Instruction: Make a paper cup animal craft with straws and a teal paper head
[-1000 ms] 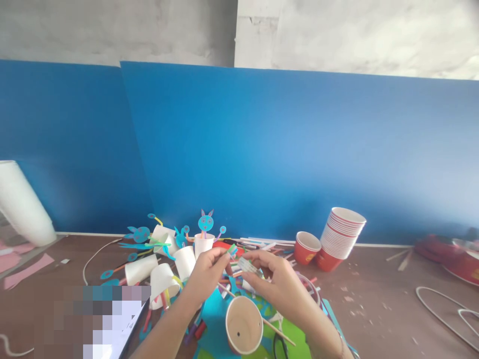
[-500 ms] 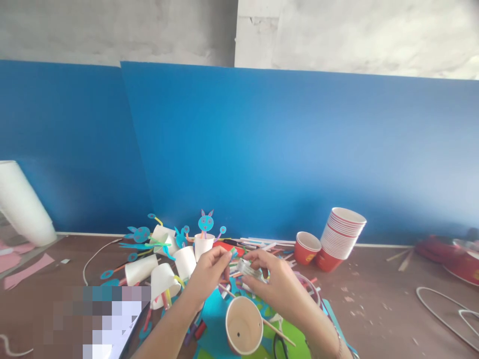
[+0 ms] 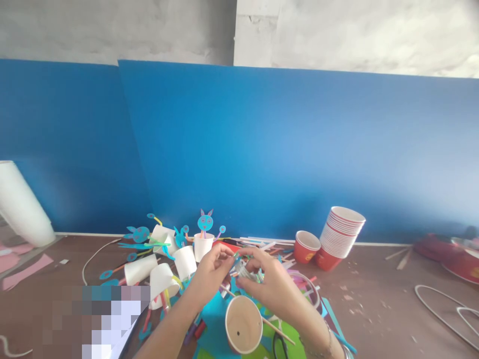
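The left hand (image 3: 213,273) was drawn narrow, its thumb and forefinger pinched on a small blue-green piece (image 3: 236,257). The right hand (image 3: 267,279) had its fingers curled around a clear, whitish thing (image 3: 245,272) (too blurred to name), and its forefinger reached over to the small piece. The fingertips of both hands met or nearly met there; which, I couldn't tell.

Just below them an open paper cup (image 3: 243,326) sat with its mouth facing the camera, a dark hole showing inside. A thin stick (image 3: 279,332) stuck out on either side of it (whether through or behind the cup was unclear). Under these lay blue and green sheets (image 3: 294,331), with black-handled scissors (image 3: 280,347) near the cup.

To the left, white cups lay tipped among straws and blue cutouts, one of them a toppled white cup (image 3: 140,269). Behind them an upright white cup (image 3: 203,246) bore a blue face (image 3: 205,223) with pointed ears. To the right, a single red cup (image 3: 307,247) stood beside a leaning stack of cups (image 3: 341,233), and paper scraps dotted the brown bench (image 3: 381,324) in front of a blue panel (image 3: 269,149).
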`<state>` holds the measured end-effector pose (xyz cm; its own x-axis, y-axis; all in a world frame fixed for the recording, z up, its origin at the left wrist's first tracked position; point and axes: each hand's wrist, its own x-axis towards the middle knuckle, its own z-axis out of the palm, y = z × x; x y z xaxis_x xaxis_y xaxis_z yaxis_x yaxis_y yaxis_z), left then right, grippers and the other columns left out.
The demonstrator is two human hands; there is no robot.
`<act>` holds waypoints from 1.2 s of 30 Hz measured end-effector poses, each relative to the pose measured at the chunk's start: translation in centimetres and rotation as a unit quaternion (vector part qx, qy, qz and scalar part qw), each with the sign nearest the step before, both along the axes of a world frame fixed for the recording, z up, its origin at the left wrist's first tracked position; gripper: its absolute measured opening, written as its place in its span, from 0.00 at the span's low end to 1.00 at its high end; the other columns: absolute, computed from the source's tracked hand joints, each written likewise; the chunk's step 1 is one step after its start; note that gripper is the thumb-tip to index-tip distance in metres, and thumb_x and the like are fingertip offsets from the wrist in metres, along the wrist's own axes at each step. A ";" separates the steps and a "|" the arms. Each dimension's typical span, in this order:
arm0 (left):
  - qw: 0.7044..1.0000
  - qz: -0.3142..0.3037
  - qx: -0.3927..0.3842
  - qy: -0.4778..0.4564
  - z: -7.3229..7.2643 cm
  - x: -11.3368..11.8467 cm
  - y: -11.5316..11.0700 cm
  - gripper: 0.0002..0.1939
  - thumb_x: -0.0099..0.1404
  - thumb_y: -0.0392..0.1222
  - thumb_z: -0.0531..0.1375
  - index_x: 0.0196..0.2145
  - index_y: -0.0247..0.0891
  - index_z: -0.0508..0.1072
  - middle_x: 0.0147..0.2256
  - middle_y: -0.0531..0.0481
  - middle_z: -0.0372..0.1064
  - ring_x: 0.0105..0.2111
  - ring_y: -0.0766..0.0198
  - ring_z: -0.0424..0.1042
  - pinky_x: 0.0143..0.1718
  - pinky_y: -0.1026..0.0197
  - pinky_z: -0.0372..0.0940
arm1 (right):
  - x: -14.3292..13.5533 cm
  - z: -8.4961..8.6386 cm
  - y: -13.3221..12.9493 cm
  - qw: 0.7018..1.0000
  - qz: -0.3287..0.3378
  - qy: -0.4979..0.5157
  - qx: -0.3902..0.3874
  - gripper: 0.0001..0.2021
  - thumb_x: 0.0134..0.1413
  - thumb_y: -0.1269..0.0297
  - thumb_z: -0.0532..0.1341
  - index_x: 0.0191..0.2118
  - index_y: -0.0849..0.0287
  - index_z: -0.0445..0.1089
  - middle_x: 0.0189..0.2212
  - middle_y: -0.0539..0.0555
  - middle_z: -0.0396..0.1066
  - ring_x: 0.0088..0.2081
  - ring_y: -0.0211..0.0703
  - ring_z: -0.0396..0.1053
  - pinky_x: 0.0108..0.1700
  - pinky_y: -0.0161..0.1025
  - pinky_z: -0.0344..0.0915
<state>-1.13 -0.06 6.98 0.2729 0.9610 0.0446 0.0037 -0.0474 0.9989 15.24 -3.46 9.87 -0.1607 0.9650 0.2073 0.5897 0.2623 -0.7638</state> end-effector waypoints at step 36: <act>0.983 -0.072 -0.110 -0.129 0.7 0.4 -0.6 0.15 0.51 0.46 0.67 0.34 0.34 0.75 0.29 0.50 0.72 0.27 0.65 0.70 0.33 0.62 0.65 | 0.2 -0.4 0.3 0.973 -0.062 -0.172 0.143 0.17 0.51 0.66 0.63 0.49 0.56 0.69 0.25 0.50 0.69 0.33 0.49 0.67 0.42 0.46 0.58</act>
